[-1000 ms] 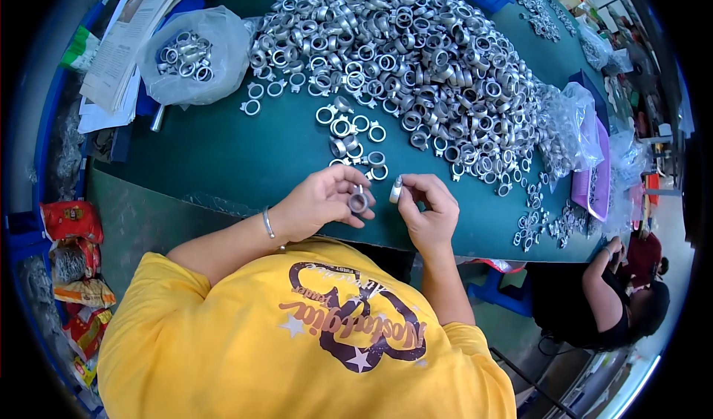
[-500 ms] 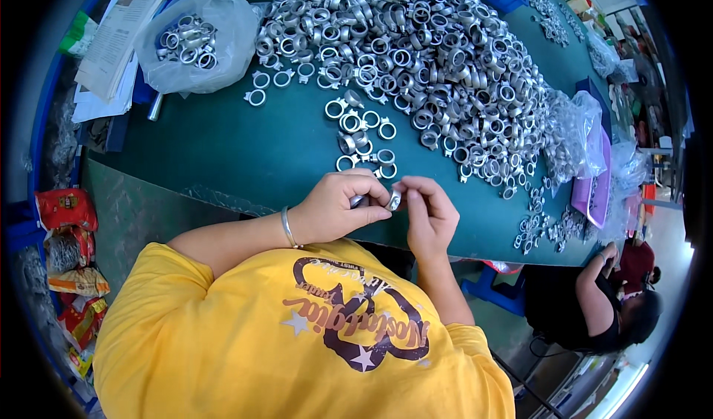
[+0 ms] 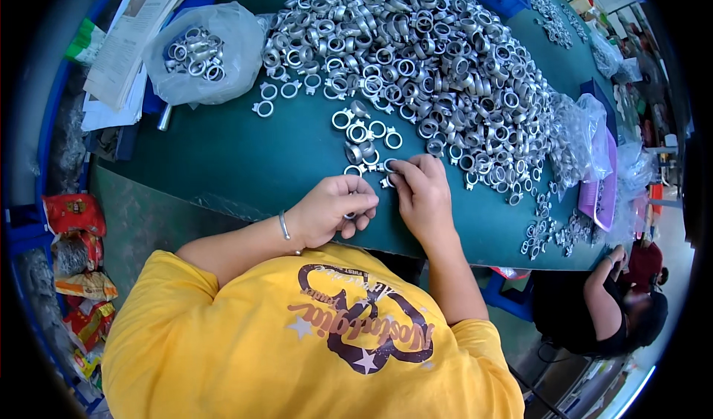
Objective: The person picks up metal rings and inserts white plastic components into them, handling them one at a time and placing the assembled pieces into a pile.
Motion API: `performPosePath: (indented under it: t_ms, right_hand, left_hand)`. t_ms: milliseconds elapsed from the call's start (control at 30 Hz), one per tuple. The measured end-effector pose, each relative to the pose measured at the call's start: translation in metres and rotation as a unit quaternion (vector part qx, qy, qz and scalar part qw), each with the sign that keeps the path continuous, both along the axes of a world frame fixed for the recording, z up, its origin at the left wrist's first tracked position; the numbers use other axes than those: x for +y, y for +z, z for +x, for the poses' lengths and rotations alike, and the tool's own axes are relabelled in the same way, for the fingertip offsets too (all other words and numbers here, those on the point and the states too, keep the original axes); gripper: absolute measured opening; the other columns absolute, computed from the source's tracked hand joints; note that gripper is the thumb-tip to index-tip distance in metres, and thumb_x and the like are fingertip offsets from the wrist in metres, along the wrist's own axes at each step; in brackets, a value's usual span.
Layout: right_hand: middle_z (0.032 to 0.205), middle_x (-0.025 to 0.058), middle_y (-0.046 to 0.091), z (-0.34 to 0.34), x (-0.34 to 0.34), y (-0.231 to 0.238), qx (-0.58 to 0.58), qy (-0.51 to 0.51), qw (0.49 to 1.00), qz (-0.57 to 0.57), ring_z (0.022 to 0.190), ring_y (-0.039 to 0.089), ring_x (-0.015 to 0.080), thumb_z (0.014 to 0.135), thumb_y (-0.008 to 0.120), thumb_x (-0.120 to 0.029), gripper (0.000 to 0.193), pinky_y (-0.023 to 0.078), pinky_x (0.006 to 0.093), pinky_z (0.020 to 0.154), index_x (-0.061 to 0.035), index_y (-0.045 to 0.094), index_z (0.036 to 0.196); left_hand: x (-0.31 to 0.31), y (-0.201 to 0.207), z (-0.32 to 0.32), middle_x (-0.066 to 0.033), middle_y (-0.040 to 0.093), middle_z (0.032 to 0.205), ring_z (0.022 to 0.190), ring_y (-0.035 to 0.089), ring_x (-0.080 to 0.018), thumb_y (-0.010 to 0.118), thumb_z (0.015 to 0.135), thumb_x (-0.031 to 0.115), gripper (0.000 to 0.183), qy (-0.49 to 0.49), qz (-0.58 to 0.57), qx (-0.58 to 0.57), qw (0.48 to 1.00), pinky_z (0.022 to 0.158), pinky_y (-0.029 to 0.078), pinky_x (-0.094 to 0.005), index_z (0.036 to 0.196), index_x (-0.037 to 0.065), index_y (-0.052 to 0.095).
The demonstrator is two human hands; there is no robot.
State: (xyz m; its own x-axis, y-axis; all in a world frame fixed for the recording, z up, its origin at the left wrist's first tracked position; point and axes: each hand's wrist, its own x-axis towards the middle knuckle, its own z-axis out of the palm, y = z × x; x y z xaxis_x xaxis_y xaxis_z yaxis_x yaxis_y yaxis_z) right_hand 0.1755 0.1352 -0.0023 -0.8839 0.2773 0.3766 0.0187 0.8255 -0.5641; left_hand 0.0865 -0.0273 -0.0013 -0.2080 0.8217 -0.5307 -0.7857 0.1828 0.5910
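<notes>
My left hand is curled closed above the near edge of the green table, and a small bit of grey metal shows between its fingers, most of it hidden. To its right, my right hand reaches forward with thumb and forefinger closed at a silver metal ring that has a small lug. That ring lies at the near end of a small cluster of loose metal rings. Beyond them rises a large heap of the same rings.
A clear plastic bag with several rings stands at the far left beside stacked papers. At right are a purple basket, plastic bags and small metal parts. Another person sits beyond the table's right end.
My right hand has moved forward from beside the left hand to the loose rings. The ring that showed at my left fingertips is no longer visible there; the left fingers have curled in.
</notes>
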Motion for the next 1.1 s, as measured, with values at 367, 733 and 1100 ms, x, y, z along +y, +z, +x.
performPosePath:
  t_ms: [367, 733, 1100]
  right_hand:
    - [0.078, 0.0089, 0.061, 0.014, -0.017, 0.009, 0.081, 0.068, 0.959, -0.263, 0.070, 0.059, 0.0219, 0.071, 0.067, 0.004, 0.014, 0.047, 0.0284, 0.062, -0.0011, 0.060, 0.082]
    - [0.085, 0.0077, 0.061, 0.028, -0.021, 0.002, 0.026, 0.043, 0.847, -0.530, 0.073, 0.056, 0.0120, 0.083, 0.059, 0.000, 0.019, 0.047, 0.0234, 0.063, 0.0004, 0.054, 0.101]
    - [0.114, 0.0185, 0.052, 0.028, -0.018, -0.005, 0.178, 0.133, 0.792, -0.569, 0.103, 0.056, 0.0245, 0.076, 0.056, 0.016, 0.030, 0.046, 0.0347, 0.089, -0.0005, 0.049, 0.100]
  left_hand:
    - [0.005, 0.024, -0.004, -0.0044, 0.058, 0.070, 0.051, 0.050, -0.0060, 0.062, 0.083, 0.008, 0.012, 0.033, 0.005, 0.241, 0.970, 0.046, 0.039, -0.0165, 0.092, 0.000, 0.059]
    - [0.006, 0.023, 0.002, -0.0020, 0.058, 0.080, 0.055, 0.052, -0.0052, 0.065, 0.079, 0.003, 0.008, 0.037, 0.054, 0.412, 0.909, 0.045, 0.038, -0.0162, 0.086, 0.000, 0.061]
    - [0.005, 0.025, -0.011, -0.0084, 0.061, 0.087, 0.067, 0.062, -0.0153, 0.058, 0.087, 0.012, 0.022, -0.004, -0.017, 0.049, 0.999, 0.049, 0.047, -0.0197, 0.105, 0.000, 0.054]
